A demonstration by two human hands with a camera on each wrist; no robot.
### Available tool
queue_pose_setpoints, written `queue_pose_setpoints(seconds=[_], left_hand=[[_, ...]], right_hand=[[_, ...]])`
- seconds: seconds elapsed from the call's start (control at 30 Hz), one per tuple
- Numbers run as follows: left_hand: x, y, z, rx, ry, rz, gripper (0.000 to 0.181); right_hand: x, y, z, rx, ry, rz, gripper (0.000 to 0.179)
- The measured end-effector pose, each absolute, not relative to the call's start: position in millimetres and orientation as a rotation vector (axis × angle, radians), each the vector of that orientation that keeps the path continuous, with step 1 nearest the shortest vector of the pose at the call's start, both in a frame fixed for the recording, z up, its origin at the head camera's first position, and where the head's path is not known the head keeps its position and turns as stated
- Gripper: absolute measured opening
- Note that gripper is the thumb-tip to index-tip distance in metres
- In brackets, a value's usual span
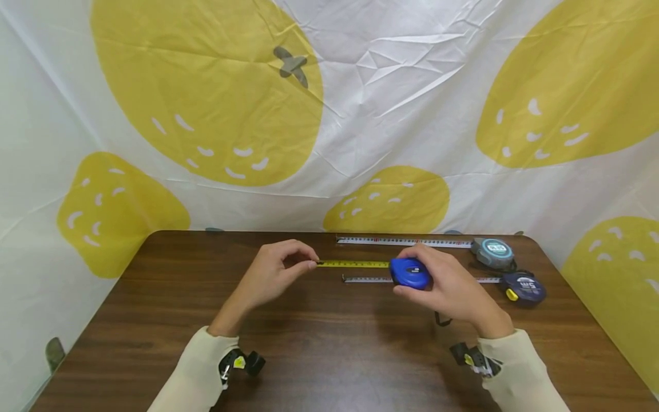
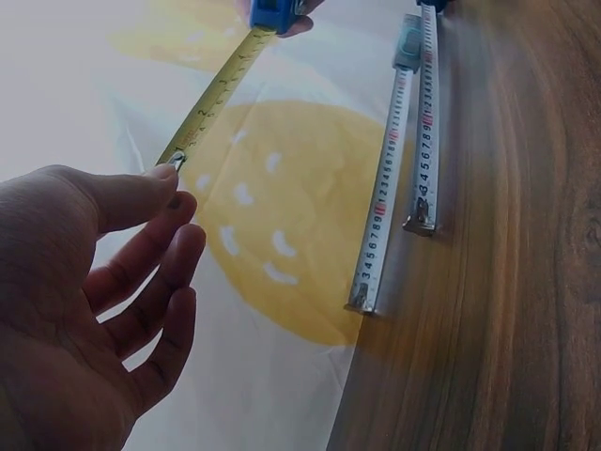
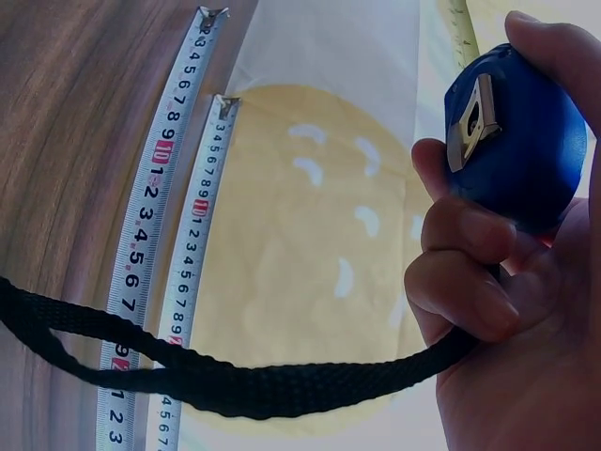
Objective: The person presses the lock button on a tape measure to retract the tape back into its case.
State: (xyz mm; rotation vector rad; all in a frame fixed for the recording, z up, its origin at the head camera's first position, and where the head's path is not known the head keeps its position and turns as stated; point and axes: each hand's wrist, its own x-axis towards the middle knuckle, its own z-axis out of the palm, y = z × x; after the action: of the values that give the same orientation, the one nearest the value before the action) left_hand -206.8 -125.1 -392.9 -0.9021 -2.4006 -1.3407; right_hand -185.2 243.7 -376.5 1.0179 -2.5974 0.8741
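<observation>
My right hand grips a blue tape measure above the table. A metal belt clip shows on its case in the right wrist view, and a black strap hangs from it. The yellow blade runs out leftward to my left hand, whose thumb and forefinger pinch its end hook. The other left fingers curve loosely beneath. Behind the blade lies a grey tape measure with its white blade drawn out. Nearer, a dark blue tape measure also has its blade out.
The brown wooden table meets a white cloth backdrop printed with yellow fruit at its far edge. Both extended blades lie roughly parallel, their hooks toward the left. A dark wrist camera sits by the left sleeve.
</observation>
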Motion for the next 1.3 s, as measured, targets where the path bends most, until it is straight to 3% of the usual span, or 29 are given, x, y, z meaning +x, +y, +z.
queue_pose_setpoints(seconds=[1.3], left_hand=[[-206.2,-107.4,-391.7,-0.952,-2.406,-1.344,0.008]], right_hand=[[-186.8,223.5,-376.9,1.089,-2.563,0.874,0.051]])
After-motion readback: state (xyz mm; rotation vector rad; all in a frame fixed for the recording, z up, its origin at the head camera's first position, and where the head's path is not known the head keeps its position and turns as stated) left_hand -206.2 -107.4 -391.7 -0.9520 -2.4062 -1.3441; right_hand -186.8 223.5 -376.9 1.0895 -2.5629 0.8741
